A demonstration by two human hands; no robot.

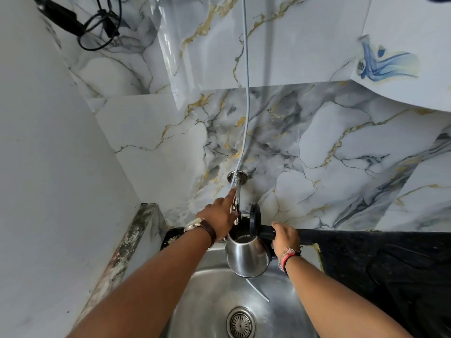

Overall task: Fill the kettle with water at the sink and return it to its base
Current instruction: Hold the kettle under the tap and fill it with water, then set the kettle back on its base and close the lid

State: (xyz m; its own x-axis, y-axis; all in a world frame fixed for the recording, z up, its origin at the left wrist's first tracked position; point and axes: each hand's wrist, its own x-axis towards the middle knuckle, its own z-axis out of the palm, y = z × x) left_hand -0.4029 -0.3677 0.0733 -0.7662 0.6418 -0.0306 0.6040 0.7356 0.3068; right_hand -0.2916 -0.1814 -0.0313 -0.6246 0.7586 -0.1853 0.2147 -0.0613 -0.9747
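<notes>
The kettle (246, 254) was held over the sink (210, 296), directly under the tap (236, 211), with its lid (255, 219) tipped up and open. An overfill could be judged the main risk: were the tap left running too long, water would spill past the rim, and the added weight could tilt the kettle in a one-handed hold. A splash onto the black handle (267, 232) could also make the grip slip.

The right hand (286, 236) was closed round that handle, fingers curled over its top, bearing the kettle alone. The left hand (220, 217), just left of the kettle, was laid on the tap, forefinger stretched along the spout and the other fingers bent around the lever; whether water was flowing could not be told. The base was not seen.
</notes>
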